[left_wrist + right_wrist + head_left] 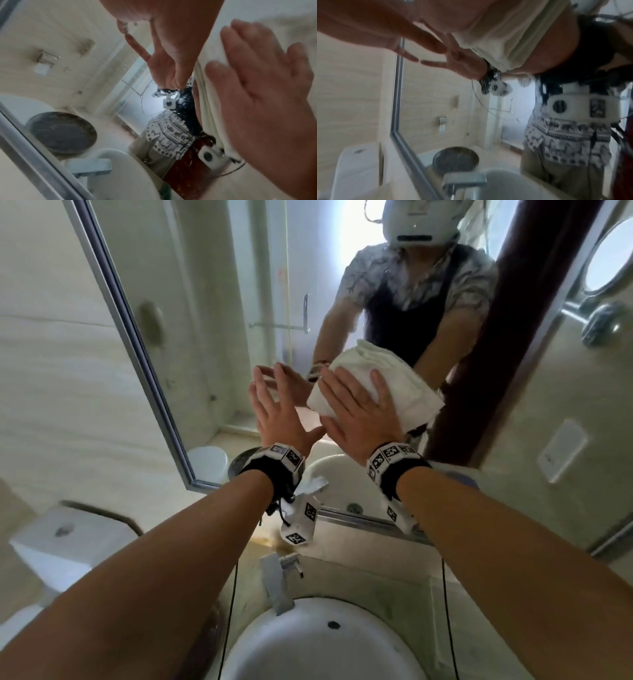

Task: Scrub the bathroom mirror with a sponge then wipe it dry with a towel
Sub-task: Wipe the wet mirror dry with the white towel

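The wall mirror (205,302) in a grey metal frame hangs above the washbasin. My right hand (359,409) lies flat with straight fingers on a folded white towel (407,385) and presses it against the glass at mid height. Just to its left, my left hand (274,409) is open, its spread fingertips touching the bare glass. In the left wrist view, the left hand (173,33) meets its own reflection and the right hand (260,83) covers the towel (207,108). The right wrist view shows the towel (505,37) on the mirror (453,121). No sponge is in view.
A white washbasin (322,645) with a grey tap (277,583) sits directly below my arms. A toilet cistern (65,539) stands at the left. On the right wall are a round mirror (609,258) and a white socket (561,450).
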`<state>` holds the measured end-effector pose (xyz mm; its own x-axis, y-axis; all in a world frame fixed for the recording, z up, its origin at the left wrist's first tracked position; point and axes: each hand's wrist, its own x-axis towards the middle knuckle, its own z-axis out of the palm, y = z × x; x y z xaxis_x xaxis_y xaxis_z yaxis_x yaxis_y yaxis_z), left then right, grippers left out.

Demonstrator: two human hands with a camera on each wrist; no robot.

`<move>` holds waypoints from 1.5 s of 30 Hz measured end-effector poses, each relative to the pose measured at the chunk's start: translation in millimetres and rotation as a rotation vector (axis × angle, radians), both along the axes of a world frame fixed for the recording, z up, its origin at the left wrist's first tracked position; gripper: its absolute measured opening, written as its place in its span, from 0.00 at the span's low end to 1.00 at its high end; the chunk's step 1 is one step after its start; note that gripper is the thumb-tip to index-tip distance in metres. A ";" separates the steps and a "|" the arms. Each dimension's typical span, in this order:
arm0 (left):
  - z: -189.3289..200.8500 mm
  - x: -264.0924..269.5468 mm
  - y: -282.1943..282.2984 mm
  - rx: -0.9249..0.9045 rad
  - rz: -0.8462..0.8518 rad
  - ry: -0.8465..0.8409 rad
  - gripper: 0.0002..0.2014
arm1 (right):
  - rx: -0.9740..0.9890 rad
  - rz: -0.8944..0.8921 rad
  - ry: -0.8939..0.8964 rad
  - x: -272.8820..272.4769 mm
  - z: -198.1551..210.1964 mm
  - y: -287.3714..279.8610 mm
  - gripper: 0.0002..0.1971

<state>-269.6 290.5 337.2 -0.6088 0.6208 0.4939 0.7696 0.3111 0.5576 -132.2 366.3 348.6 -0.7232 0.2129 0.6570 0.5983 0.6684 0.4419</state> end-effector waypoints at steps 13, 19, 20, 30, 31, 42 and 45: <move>-26.4 -79.5 -24.6 0.055 0.053 0.080 0.58 | 0.040 -0.044 -0.274 8.1 -92.5 0.6 0.32; -23.1 -131.9 -34.2 -0.014 0.041 -0.092 0.70 | 0.034 -0.091 -0.391 5.9 -50.2 -2.7 0.33; -20.6 -138.8 -34.5 -0.006 0.024 -0.094 0.71 | 0.042 -0.102 -0.356 2.2 -38.8 -4.4 0.33; -20.6 -156.2 -35.6 0.021 0.007 -0.016 0.74 | 0.004 -0.255 0.302 -78.9 75.2 -24.4 0.32; -22.1 -157.3 -34.9 0.024 -0.001 -0.008 0.74 | -0.004 -0.286 0.341 -88.4 69.4 -25.6 0.33; -38.0 -164.0 -28.0 -0.002 -0.010 0.064 0.74 | 0.025 -0.184 -0.007 -110.3 -33.7 -22.4 0.32; -39.0 -165.1 -26.9 -0.014 -0.012 0.075 0.74 | 0.057 -0.123 -0.114 -105.6 -59.5 -20.0 0.32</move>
